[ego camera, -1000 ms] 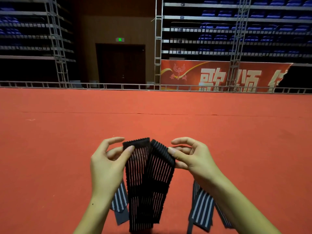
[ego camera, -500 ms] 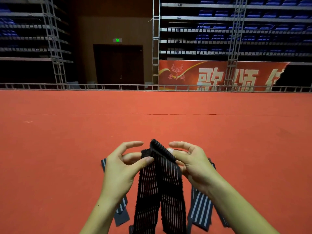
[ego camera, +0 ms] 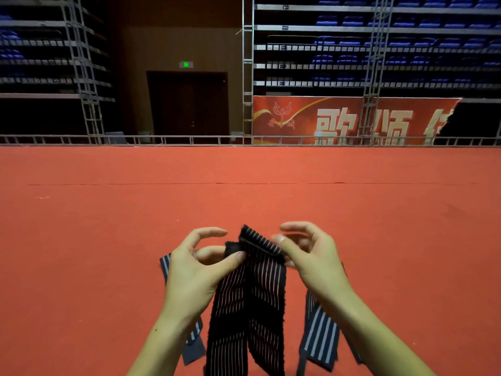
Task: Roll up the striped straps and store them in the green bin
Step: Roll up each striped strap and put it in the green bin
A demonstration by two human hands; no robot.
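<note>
I hold a black strap with thin pale stripes folded over at its top, both ends hanging down toward the bottom edge. My left hand pinches the left part of the fold between thumb and fingers. My right hand pinches the right part of the fold, its index finger lifted. Under my arms on the carpet lies a grey strap with white stripes, one part at the left and one at the right. No green bin is in view.
A wide red carpet floor stretches ahead to a low metal rail. Beyond it stand truss towers, a dark doorway, a red banner and tiers of blue seats.
My hands moved closer together and the fold at the strap's top got narrower and tighter. The view dropped slightly, showing more of the grey strap on the left.
</note>
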